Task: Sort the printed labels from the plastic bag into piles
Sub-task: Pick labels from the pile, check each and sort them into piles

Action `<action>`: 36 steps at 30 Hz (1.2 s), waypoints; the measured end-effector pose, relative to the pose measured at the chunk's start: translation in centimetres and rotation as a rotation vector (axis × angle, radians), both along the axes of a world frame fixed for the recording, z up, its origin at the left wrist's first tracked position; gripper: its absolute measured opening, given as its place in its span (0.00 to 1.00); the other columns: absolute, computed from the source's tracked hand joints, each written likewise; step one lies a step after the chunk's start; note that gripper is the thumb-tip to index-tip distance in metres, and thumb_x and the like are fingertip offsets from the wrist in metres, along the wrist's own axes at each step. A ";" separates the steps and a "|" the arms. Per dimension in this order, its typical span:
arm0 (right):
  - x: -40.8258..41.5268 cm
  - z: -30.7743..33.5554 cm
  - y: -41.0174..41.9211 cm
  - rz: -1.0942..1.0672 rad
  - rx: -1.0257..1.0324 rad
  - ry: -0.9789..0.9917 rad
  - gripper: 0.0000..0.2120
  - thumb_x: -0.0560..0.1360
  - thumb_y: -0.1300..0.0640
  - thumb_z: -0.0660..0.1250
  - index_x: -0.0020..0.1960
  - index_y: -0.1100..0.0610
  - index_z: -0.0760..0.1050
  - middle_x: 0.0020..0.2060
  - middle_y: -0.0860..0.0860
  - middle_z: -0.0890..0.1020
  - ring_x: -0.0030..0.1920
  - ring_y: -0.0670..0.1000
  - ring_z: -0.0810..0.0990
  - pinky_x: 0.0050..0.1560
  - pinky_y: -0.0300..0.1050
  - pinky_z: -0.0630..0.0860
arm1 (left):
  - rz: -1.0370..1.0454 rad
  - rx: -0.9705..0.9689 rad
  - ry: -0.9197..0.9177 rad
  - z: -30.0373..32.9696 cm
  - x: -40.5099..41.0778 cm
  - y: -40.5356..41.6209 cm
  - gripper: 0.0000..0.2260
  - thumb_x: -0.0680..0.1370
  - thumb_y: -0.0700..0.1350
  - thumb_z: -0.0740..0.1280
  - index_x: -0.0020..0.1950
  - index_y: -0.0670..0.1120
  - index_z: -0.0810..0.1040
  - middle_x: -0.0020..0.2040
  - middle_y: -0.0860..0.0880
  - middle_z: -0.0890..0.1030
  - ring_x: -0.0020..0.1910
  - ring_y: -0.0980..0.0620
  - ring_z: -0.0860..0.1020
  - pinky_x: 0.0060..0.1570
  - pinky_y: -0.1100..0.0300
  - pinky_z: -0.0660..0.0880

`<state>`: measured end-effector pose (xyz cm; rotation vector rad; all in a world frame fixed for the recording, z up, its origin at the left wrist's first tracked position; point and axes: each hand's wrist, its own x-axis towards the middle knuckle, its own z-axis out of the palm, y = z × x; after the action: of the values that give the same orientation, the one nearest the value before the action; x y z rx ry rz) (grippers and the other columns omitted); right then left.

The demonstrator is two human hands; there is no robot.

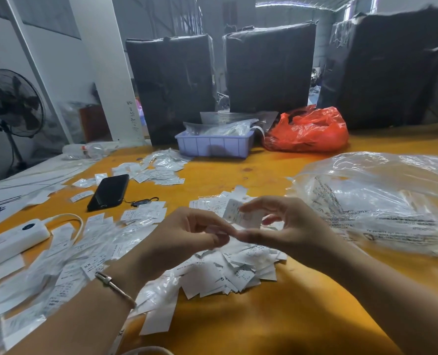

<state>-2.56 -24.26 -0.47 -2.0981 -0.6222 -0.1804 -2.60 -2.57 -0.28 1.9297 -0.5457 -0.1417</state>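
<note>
mid-sort. right hand (287, 226) pinches one label (234, 212) above loose heap (235, 270). left hand (184, 239), fingers curled, meets it at fingertips, seems to pinch same label. plastic bag (382, 201) just right on table (264, 324). next, prob: read size, drop on matching pile.

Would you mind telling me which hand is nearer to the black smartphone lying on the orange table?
Left. The left hand sits just right of and nearer the viewer than the black smartphone; the right hand is farther right, beside the clear plastic bag.
</note>
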 end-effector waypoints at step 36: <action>-1.8 2.7 -0.9 -0.006 0.313 -0.329 0.04 0.67 0.63 0.76 0.42 0.57 0.84 0.36 0.48 0.85 0.39 0.50 0.83 0.44 0.50 0.79 | 0.080 0.012 -0.277 -0.3 0.1 -0.1 0.14 0.65 0.55 0.75 0.41 0.45 0.84 0.38 0.47 0.85 0.38 0.49 0.83 0.41 0.58 0.82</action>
<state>-4.41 -25.19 2.27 -1.7798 -0.7292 -0.5971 -2.53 -2.68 -0.61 1.9921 -0.6489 0.1768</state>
